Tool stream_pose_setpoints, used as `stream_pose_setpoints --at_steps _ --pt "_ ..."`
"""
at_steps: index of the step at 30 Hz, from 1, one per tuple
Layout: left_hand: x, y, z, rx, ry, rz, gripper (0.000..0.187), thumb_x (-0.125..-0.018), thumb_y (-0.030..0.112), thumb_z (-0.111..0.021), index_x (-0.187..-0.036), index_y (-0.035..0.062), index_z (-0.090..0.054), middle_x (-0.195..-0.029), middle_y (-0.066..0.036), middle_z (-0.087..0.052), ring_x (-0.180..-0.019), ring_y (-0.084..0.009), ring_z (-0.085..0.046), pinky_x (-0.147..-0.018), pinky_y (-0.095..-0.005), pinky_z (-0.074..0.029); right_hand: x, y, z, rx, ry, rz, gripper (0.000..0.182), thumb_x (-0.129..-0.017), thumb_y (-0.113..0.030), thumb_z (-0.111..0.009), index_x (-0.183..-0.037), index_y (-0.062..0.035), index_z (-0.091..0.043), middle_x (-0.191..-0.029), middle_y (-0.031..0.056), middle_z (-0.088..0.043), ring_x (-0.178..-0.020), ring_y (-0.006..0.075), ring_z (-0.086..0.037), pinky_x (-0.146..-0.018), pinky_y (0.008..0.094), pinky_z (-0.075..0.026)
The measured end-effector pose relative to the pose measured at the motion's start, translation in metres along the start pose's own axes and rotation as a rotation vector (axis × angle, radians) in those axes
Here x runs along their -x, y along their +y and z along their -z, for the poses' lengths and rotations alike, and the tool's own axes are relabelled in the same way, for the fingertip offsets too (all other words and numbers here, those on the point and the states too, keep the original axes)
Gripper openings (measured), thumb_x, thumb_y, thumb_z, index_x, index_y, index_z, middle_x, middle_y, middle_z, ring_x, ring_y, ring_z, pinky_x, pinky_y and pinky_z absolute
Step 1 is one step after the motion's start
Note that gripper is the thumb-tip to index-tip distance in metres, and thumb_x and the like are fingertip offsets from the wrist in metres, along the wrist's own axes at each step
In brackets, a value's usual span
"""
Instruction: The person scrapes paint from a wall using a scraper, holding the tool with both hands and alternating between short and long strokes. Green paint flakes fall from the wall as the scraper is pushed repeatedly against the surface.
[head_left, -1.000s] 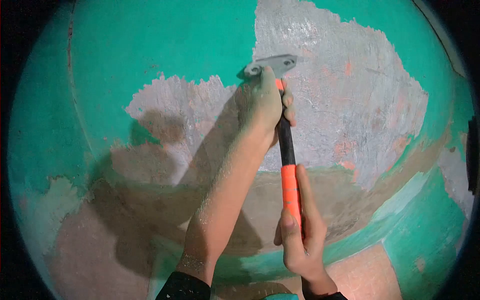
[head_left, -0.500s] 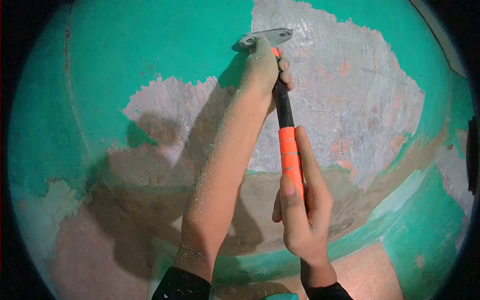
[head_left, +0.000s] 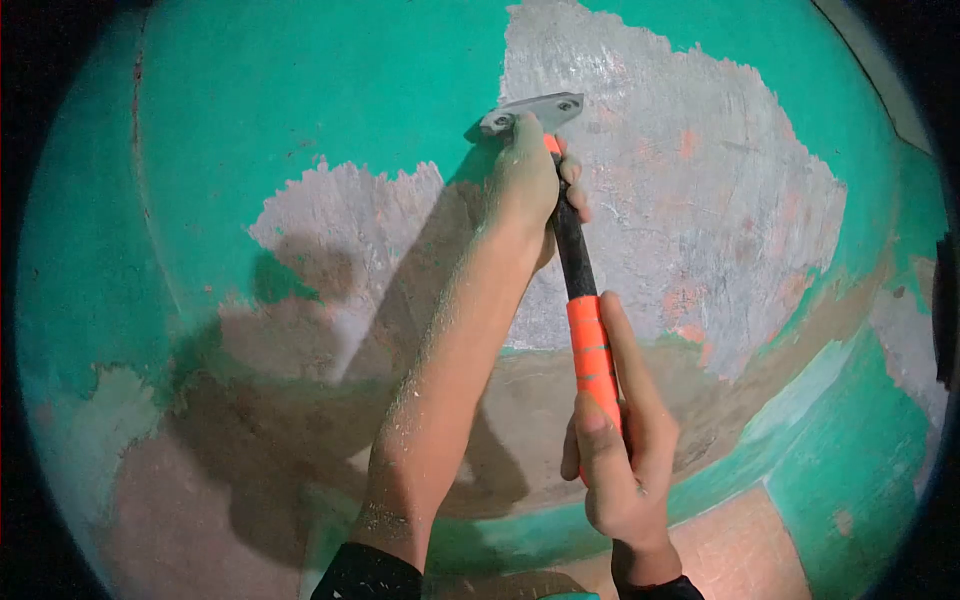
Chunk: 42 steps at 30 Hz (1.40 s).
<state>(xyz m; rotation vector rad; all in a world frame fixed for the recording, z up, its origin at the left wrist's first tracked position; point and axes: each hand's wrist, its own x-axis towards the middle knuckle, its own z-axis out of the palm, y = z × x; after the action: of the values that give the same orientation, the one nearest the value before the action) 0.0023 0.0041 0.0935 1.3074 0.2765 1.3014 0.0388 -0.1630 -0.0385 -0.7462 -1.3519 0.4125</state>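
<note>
Scraper (head_left: 560, 190), both hands' fingers (head_left: 572, 180) wrapped (tight)

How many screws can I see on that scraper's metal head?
2. One screw sits at the left end of the scraper head, just above the left hand; the other screw is near the right end. Fingers may hide more.

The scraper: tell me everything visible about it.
The scraper is a long-handled tool with a flat grey metal head showing two screws, a black shaft and an orange grip. It stands nearly upright, head against the wall at the green paint's edge. The left hand grips below the head; the right hand holds the orange grip.
</note>
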Motion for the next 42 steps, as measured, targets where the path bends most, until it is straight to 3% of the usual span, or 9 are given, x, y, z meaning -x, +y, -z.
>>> stream_pose_setpoints --at_steps 5,9,12,13,20,26,29,32,42 --pt "-0.014 0.014 -0.008 0.039 -0.028 -0.075 0.04 -0.099 0.044 -0.027 -0.087 0.0085 -0.042 -0.058 -0.002 -0.044 -0.042 -0.0148 -0.043 -0.042 -0.0317 -0.042 -0.01 -0.004 -0.005 -0.04 0.019 0.007 0.058 -0.091 -0.006 -0.044 -0.143 0.0099 -0.023 -0.083 0.0021 -0.049 -0.071 0.0066 -0.042 -0.066 0.0195 -0.038" --pt "0.012 -0.001 -0.001 -0.007 -0.017 -0.006 0.033 -0.098 0.04 -0.034 -0.093 0.0084 -0.044 -0.064 0.002 -0.044 -0.047 -0.0068 -0.04 -0.044 -0.0239 -0.038 0.0 0.003 -0.005 -0.026 0.016 0.029 0.058 -0.091 -0.005 -0.045 -0.143 0.0098 -0.024 -0.082 0.0017 -0.048 -0.069 0.0064 -0.042 -0.062 0.0203 -0.038" --pt "-0.014 0.016 -0.008 0.001 -0.025 -0.099 0.04 -0.098 0.04 -0.028 -0.087 0.0048 -0.043 -0.057 -0.004 -0.043 -0.042 -0.0152 -0.044 -0.042 -0.0325 -0.042 -0.016 -0.002 -0.008 -0.048 0.021 0.066 0.057 -0.091 -0.004 -0.044 -0.143 0.0097 -0.024 -0.082 0.0016 -0.048 -0.069 0.0062 -0.041 -0.062 0.0205 -0.037" --pt "-0.018 0.021 -0.009 -0.009 -0.077 -0.131 0.033 -0.098 0.039 -0.034 -0.094 0.0081 -0.045 -0.066 0.002 -0.044 -0.047 -0.007 -0.04 -0.043 -0.0245 -0.038 -0.025 -0.007 -0.008 -0.063 0.028 0.06 0.057 -0.091 -0.004 -0.044 -0.143 0.0098 -0.024 -0.083 0.0018 -0.048 -0.069 0.0063 -0.042 -0.063 0.0204 -0.037" --pt "0.002 0.009 -0.008 0.015 -0.007 -0.003 0.034 -0.098 0.039 -0.034 -0.092 0.0075 -0.046 -0.064 0.001 -0.045 -0.047 -0.0076 -0.041 -0.044 -0.024 -0.038 -0.012 -0.005 -0.001 -0.007 0.011 0.08 0.054 -0.092 -0.005 -0.044 -0.141 0.0106 -0.027 -0.086 0.0042 -0.05 -0.071 0.0071 -0.044 -0.064 0.0208 -0.039" --pt "-0.019 0.023 -0.014 0.07 -0.038 -0.062 0.032 -0.098 0.037 -0.033 -0.089 0.0089 -0.045 -0.063 0.002 -0.045 -0.047 -0.0078 -0.042 -0.043 -0.0261 -0.04 -0.027 -0.013 -0.005 0.049 0.095 0.132 0.057 -0.092 -0.019 -0.047 -0.141 0.0048 -0.033 -0.065 -0.0004 -0.051 -0.046 0.0046 -0.041 -0.045 0.0205 -0.036" --pt "-0.008 0.014 -0.011 0.05 -0.039 -0.069 0.025 -0.095 0.032 -0.034 -0.088 0.0096 -0.045 -0.061 0.002 -0.044 -0.047 -0.0063 -0.041 -0.043 -0.0241 -0.04 -0.021 -0.008 -0.002 0.064 0.075 0.128 0.054 -0.092 -0.014 -0.046 -0.141 0.0064 -0.033 -0.073 0.0017 -0.052 -0.055 0.0054 -0.042 -0.051 0.0208 -0.037" --pt "-0.031 0.033 -0.016 0.047 -0.074 -0.106 0.036 -0.098 0.039 -0.029 -0.087 0.0084 -0.042 -0.062 -0.003 -0.046 -0.047 -0.014 -0.044 -0.046 -0.0317 -0.043 -0.036 -0.012 0.001 0.06 0.023 0.145 0.053 -0.092 -0.006 -0.044 -0.14 0.0102 -0.029 -0.089 0.0056 -0.053 -0.072 0.007 -0.046 -0.065 0.0209 -0.04" --pt "-0.037 0.041 -0.022 0.079 -0.075 -0.109 0.028 -0.097 0.034 -0.034 -0.09 0.0085 -0.044 -0.062 0.002 -0.045 -0.045 -0.0076 -0.04 -0.043 -0.0254 -0.039 -0.042 -0.021 -0.002 0.056 0.019 0.137 0.053 -0.091 -0.005 -0.041 -0.14 0.0122 -0.028 -0.088 0.0075 -0.054 -0.072 0.0082 -0.048 -0.065 0.0232 -0.041"
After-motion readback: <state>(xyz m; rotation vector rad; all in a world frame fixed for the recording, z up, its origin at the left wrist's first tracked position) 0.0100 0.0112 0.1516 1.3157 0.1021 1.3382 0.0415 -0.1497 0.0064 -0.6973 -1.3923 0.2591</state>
